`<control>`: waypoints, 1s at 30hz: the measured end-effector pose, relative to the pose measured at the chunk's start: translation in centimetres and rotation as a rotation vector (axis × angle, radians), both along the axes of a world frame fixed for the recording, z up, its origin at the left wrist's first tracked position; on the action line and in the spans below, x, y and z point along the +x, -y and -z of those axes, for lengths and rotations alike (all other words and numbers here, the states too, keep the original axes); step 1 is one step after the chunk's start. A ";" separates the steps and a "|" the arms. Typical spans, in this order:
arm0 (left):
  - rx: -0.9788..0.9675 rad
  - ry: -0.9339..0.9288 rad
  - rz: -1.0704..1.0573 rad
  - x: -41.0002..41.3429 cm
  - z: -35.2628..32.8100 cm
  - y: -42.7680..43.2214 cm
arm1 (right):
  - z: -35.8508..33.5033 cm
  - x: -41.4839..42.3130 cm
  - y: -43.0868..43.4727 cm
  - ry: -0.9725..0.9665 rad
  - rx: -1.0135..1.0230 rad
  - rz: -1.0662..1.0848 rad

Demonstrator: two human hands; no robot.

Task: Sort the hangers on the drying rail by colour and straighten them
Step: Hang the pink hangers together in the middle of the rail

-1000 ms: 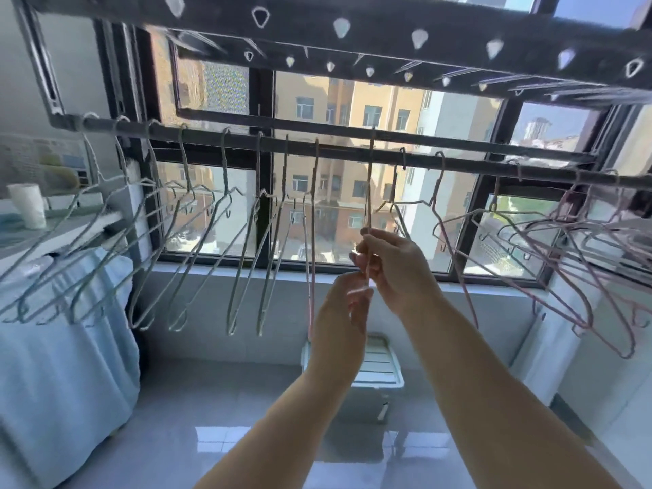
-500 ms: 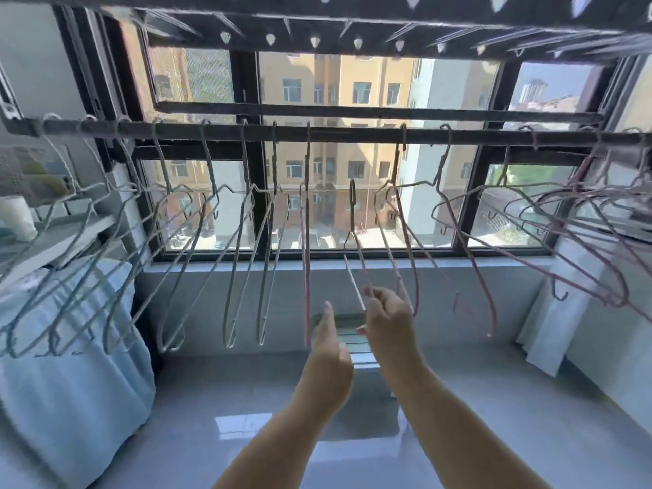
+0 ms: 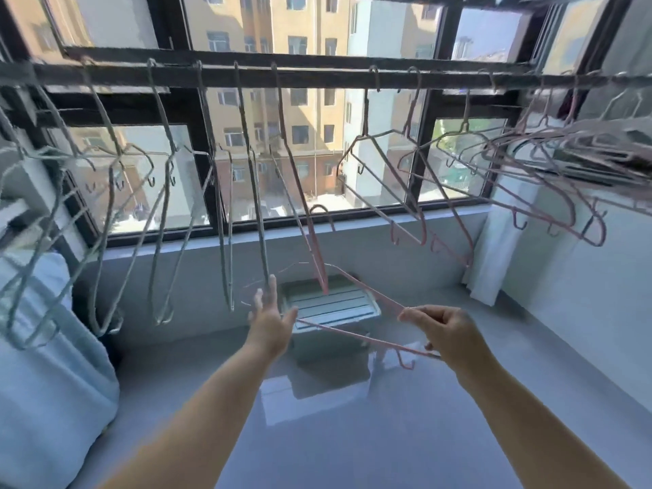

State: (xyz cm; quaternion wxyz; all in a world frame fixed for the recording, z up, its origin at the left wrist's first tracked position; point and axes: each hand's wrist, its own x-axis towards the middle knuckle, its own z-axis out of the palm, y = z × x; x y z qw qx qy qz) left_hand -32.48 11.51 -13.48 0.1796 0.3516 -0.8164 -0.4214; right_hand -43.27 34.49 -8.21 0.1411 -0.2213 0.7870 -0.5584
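Now my right hand pinches the pink hanger by one end. My left hand spreads open beside it.

A home's laundry balcony: a drying rail of hangers before windows facing apartment blocks.

Grey-green hangers L, pink hangers R (rail black).

Pink hanger is held below drying rail, pinched by right hand; left hand open beside it. Grey hangers hung on rail.
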 end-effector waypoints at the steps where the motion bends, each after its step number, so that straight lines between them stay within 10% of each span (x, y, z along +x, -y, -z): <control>1: -0.012 0.027 -0.005 0.2 0.3 0.6 | 0.1 -0.1 -0.7 0.000 0.028 0.009; 12: 0.110 0.025 0.219 2.9 1.5 1.5 | 3.1 -3.4 -5.7 0.056 0.162 -0.059; 17: 0.248 0.057 0.239 3.9 2.2 0.5 | 6.8 -7.1 -4.7 -0.385 0.446 0.092; 30: 0.567 -0.129 -0.040 0.5 2.0 -5.1 | 8.9 -2.0 -2.6 -0.472 0.433 -0.464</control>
